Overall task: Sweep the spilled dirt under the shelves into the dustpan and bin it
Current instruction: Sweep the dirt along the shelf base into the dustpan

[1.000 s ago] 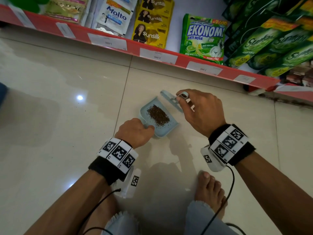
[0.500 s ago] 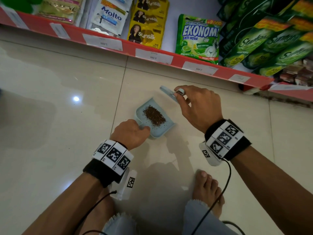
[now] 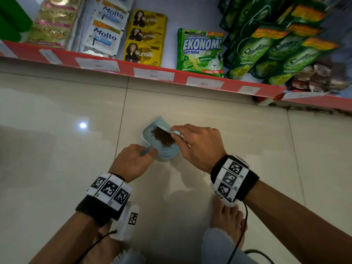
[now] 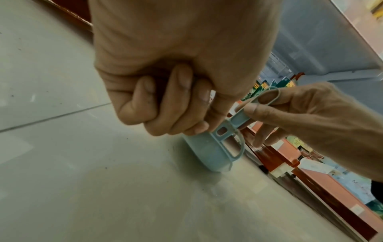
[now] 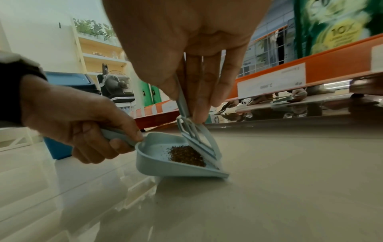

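Right grip point(image 3: 200, 143): fingers pinching the brush point(image 5: 196, 135) by its thin handle, head tilted down into the pan mouth and touching the dirt point(image 5: 186, 156). Left grip point(image 3: 133, 161): fist wrapped round the dustpan point(image 3: 162, 149) handle, pan flat on the floor point(image 3: 57, 168), lip toward the shelf point(image 3: 152, 73). Change from half a second back: the brush was held up off the floor beyond the pan, clear of the pile; now it's down inside the pan, against the far edge of the pile. Pan and left hand have barely shifted. Dirt sits as one brown heap mid-pan; a few stray specks on the tile in the left wrist view, nothing obvious left in front of the lip. I read this as a tidy-up stroke, pushing the heap deeper so it won't slide off when lifted. Sweeping looks essentially done; what's left is lift, carry, tip. A blue bin point(image 5: 62, 114) shows behind the left hand in the right wrist view, close by. Risk: the pan is shallow, so it needs to stay tipped back on the lift.
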Demonstrator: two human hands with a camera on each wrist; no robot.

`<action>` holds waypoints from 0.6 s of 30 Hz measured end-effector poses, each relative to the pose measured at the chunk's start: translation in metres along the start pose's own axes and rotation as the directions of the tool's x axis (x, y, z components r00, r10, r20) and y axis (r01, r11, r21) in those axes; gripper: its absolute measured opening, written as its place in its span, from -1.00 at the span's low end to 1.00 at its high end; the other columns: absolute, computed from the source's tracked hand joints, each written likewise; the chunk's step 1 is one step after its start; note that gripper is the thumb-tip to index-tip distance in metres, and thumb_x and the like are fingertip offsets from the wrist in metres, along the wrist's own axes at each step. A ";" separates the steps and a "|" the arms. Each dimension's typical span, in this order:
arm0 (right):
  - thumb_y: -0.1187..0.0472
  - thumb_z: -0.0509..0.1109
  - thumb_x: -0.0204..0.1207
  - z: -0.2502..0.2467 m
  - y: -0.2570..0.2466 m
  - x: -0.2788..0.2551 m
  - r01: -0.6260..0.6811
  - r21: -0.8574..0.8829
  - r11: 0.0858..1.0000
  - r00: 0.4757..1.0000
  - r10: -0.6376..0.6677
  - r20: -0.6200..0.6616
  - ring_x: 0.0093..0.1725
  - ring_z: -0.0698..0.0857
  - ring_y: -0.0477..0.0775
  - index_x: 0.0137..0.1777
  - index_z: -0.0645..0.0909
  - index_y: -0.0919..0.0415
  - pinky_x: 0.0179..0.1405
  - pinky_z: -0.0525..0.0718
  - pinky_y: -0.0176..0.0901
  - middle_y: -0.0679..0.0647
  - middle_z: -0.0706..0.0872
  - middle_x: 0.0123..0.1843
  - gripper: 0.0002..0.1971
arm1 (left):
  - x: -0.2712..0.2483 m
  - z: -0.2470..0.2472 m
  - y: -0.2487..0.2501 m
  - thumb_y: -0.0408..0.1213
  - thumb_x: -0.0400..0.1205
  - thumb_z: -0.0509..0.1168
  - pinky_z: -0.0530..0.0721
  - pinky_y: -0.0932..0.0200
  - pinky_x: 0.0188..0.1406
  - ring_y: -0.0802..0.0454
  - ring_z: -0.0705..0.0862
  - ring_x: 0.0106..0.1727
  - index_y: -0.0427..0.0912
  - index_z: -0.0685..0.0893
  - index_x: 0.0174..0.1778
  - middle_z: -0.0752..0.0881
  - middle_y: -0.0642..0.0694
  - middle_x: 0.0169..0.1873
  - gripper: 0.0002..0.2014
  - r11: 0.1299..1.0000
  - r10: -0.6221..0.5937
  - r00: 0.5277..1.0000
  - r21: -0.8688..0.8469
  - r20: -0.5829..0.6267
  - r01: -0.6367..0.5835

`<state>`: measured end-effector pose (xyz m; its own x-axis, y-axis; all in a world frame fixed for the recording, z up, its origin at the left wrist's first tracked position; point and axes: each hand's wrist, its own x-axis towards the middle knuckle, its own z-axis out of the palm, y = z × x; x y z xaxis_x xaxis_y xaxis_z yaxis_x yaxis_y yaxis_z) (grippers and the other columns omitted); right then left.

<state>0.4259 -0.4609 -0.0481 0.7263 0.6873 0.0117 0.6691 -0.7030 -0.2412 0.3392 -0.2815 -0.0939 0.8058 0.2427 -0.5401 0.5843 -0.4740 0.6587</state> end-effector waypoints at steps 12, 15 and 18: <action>-0.07 0.30 0.66 -0.076 0.079 -0.031 -0.152 0.214 0.965 0.882 0.230 -0.412 -0.36 0.76 -0.06 0.05 0.74 -0.07 -0.44 0.68 -0.05 -0.15 0.84 -0.14 -0.80 | 0.012 0.037 0.068 0.04 0.63 0.29 0.36 0.14 -0.41 0.12 0.34 -0.56 -0.07 0.46 -0.48 0.39 0.07 -0.62 -0.59 0.978 0.193 0.981 -0.082 0.031 -0.190; -0.06 0.33 0.65 -0.091 0.100 -0.047 -0.175 0.236 0.956 0.854 0.267 -0.447 -0.38 0.75 -0.11 0.05 0.74 -0.07 -0.45 0.69 -0.05 -0.16 0.83 -0.18 -0.82 | 0.016 0.052 0.095 -0.01 0.65 0.30 0.35 0.14 -0.41 0.13 0.35 -0.54 -0.07 0.46 -0.48 0.39 0.08 -0.61 -0.60 0.969 0.241 0.967 -0.076 0.089 -0.234; -0.06 0.32 0.65 -0.105 0.121 -0.066 -0.211 0.274 0.938 0.847 0.315 -0.427 -0.35 0.75 -0.14 0.08 0.74 -0.07 -0.42 0.71 -0.03 -0.17 0.83 -0.16 -0.81 | 0.019 0.067 0.121 -0.06 0.67 0.30 0.34 0.14 -0.41 0.14 0.33 -0.56 -0.10 0.47 -0.48 0.37 0.09 -0.65 -0.60 0.957 0.287 0.949 -0.070 0.131 -0.280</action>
<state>0.4756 -0.6104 0.0239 0.8938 0.2826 0.3483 0.4313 -0.7546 -0.4946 0.4188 -0.3912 -0.0598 0.9199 -0.0166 -0.3919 0.3405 -0.4622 0.8188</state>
